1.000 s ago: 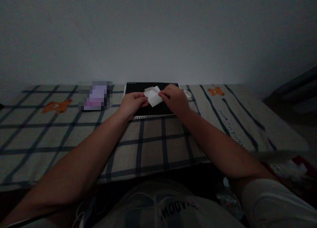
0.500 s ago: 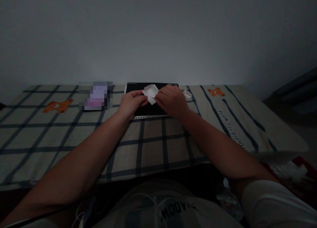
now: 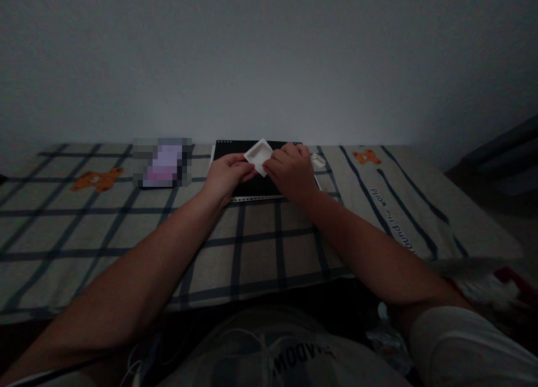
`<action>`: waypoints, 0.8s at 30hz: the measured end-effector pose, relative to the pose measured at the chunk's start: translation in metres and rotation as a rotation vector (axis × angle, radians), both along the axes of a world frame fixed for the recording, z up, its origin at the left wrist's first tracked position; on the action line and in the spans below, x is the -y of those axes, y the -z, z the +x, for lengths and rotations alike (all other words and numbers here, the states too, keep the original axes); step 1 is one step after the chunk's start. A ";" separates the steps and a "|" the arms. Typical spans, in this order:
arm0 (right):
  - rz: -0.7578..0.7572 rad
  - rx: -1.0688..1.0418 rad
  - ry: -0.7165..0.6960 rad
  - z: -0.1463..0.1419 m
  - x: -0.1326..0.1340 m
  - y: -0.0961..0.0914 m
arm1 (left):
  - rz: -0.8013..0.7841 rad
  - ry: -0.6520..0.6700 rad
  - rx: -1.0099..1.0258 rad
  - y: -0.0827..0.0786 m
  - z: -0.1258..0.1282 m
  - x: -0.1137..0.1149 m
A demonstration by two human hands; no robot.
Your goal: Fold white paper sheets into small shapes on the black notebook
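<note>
Holding the white paper (image 3: pixel 259 153): the person has it in both hands over the black book (image 3: pixel 241 188); whether it touches the book, one cannot tell.
White paper: it sits on a slant with one corner pointing to the wall (image 3: pixel 269 67), and its sides seem to stand up around a dip, like a tiny dish.
Left hand (image 3: pixel 227 173): its thumb and fingers pinch the paper's left side, near the left edge of the black book.
Right hand (image 3: pixel 292 171): its fingers are curled together on the paper's right side, over the right part of the book; the fingertips are partly hidden.
Small white thing (image 3: pixel 318 160): it lies just right of the book, and looks folded.
Phone (image 3: pixel 163 162): it is left of the book, well apart from it, with blocky squares over it.
Striped cloth (image 3: pixel 256 247): it covers the desk under the book.
Rip worry: thin paper could tear at a corner if both hands pull hard.
Squash worry: the standing sides could get bent flat if the right fingers squeeze too tightly.
Crooked worry: dim light could hide the creases, so a fold might go wonky.
</note>
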State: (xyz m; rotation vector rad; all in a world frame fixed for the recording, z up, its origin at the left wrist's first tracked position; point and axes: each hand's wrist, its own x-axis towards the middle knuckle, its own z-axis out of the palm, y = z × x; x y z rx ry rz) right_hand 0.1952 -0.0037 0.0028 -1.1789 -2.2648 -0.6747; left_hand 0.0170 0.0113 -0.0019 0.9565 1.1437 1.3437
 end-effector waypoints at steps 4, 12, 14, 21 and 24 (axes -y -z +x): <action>0.050 -0.007 -0.029 -0.002 0.001 0.002 | -0.027 0.005 0.081 -0.004 0.001 0.001; 0.062 0.012 -0.084 0.001 -0.005 0.009 | -0.141 0.001 0.203 -0.016 0.004 0.003; 0.055 0.012 -0.100 0.001 -0.006 0.009 | -0.143 -0.009 0.219 -0.014 0.003 0.002; -0.010 -0.013 -0.143 0.003 -0.003 0.007 | -0.127 0.007 0.195 -0.011 -0.002 0.000; -0.037 -0.015 -0.147 0.004 -0.003 0.005 | -0.124 0.006 0.163 -0.012 -0.003 0.000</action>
